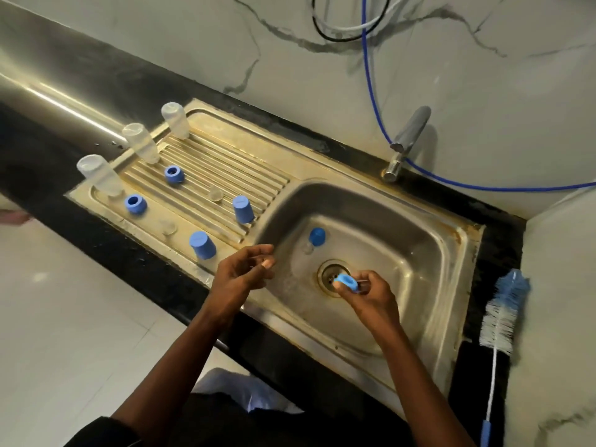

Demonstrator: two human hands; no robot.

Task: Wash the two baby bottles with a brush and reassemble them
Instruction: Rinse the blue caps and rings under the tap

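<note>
My right hand (371,293) holds a blue screw ring (346,282) over the sink drain (332,276), along with what looks like a thin small brush. My left hand (243,272) hovers at the basin's left rim with curled fingers; I cannot tell whether it pinches anything. Three clear bottle bodies (143,143) stand upside down along the drainboard's far edge. Two blue rings (136,204), two blue caps (243,209) and two clear teats (215,193) lie on the drainboard (225,162). Another blue cap (317,236) and a clear teat (308,247) lie in the basin. The long bottle brush (503,314) rests on the counter at right.
A steel tap (408,141) stands behind the basin (419,253), with a blue hose (371,91) and cables on the marble wall. Black counter surrounds the sink. A wall corner closes in at the far right.
</note>
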